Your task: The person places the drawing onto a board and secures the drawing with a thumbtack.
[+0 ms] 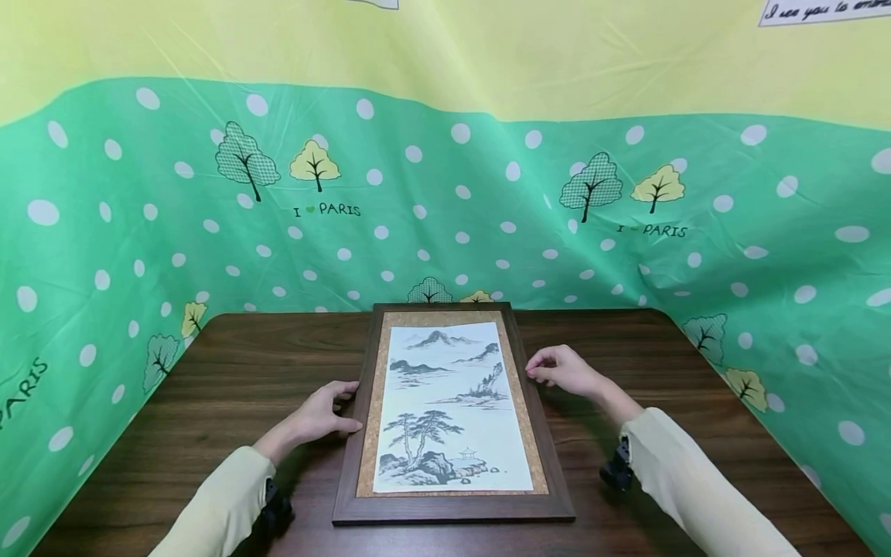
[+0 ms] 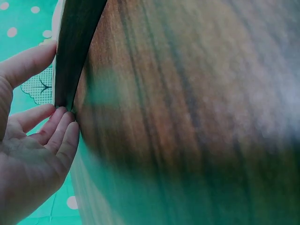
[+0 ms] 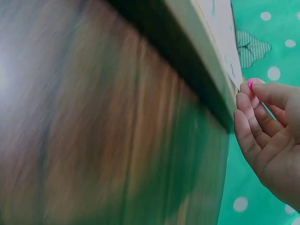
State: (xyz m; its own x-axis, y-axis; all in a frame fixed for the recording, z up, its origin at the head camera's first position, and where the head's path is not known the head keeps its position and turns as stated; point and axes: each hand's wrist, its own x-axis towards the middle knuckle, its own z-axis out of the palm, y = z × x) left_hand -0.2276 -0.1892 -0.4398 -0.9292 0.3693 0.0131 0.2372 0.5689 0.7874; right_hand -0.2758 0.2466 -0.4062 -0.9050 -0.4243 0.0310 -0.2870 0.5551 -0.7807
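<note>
A corkboard (image 1: 538, 456) in a dark brown wooden frame lies on the table, its long sides running away from me. Over the cork is a white sheet (image 1: 418, 398) printed with an ink landscape of mountains, pines and a small pavilion. My left hand (image 1: 322, 412) rests against the left side of the frame, thumb and fingertips spread along its edge (image 2: 75, 51). Just off the frame's right side, my right hand (image 1: 569, 371) pinches a small pink pushpin (image 3: 251, 84) between thumb and index finger, near the sheet's edge in the right wrist view.
The dark wood-grain table (image 1: 264, 348) extends to both sides of the frame. A green and yellow cloth (image 1: 445, 178) with dots and trees hangs behind and around it. Paper with handwriting (image 1: 821, 11) shows at the top right.
</note>
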